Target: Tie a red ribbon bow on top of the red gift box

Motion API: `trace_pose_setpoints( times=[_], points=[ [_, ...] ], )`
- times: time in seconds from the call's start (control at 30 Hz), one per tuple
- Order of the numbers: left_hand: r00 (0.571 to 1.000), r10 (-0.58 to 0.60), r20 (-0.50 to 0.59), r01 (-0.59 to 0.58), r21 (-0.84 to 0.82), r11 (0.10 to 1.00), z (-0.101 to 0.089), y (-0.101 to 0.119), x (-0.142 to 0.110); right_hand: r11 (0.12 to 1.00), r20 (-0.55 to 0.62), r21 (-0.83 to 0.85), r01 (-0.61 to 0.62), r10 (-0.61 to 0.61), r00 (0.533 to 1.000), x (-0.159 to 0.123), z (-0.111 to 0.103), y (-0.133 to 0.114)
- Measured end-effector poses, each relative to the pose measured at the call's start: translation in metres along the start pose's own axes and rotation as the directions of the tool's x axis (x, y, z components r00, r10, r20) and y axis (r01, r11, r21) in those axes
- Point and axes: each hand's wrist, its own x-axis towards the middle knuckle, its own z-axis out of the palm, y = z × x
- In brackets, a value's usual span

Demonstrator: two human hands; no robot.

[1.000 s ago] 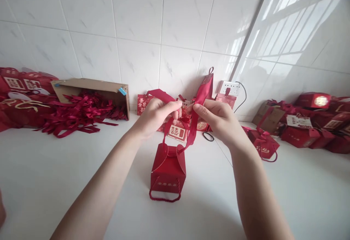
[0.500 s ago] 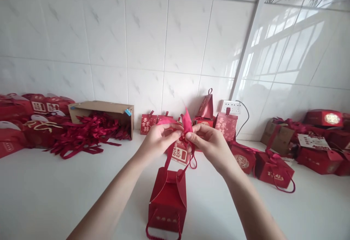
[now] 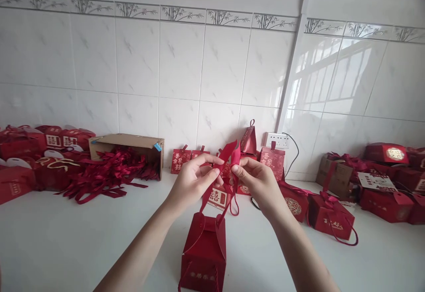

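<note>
A red gift box (image 3: pixel 203 252) with folded-in top flaps stands on the white table in front of me, a cord handle at its near side. A red ribbon (image 3: pixel 205 198) rises from both sides of its top. My left hand (image 3: pixel 199 177) pinches one end of the ribbon between thumb and fingers. In my right hand (image 3: pixel 254 176) the other end is pinched, with a loop hanging below. The two ends stand up close together between my fingertips, above the box.
Loose red ribbons (image 3: pixel 109 168) spill from a cardboard box (image 3: pixel 124 139) at the left. More red boxes (image 3: pixel 16 181) are piled at far left. Finished-looking boxes with bows (image 3: pixel 332 214) and other cartons (image 3: pixel 387 203) lie right. A power strip (image 3: pixel 277 140) sits by the tiled wall.
The view has tilted upward, so the scene sits lower. My hands have drawn slightly apart, and the ribbon ends between them are now spread into two distinct strips.
</note>
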Motion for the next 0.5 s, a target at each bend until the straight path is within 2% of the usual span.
trace_pose_setpoints(
  times=[0.13, 0.27, 0.5],
  points=[
    [0.996, 0.064, -0.064, -0.062, 0.044, 0.997, 0.005, 0.007, -0.001, 0.998, 0.039, 0.045, 0.032, -0.034, 0.999, -0.003, 0.002, -0.002],
    [0.994, 0.11, -0.016, -0.109, 0.033, 0.993, 0.01, 0.015, -0.006, 0.999, 0.064, 0.021, 0.034, -0.035, 0.997, -0.006, 0.007, -0.006],
    [0.999, -0.004, 0.032, 0.004, -0.01, 1.0, 0.009, 0.019, -0.01, 0.986, 0.082, -0.103, 0.128, -0.12, 0.989, -0.016, 0.014, -0.012]
  ],
)
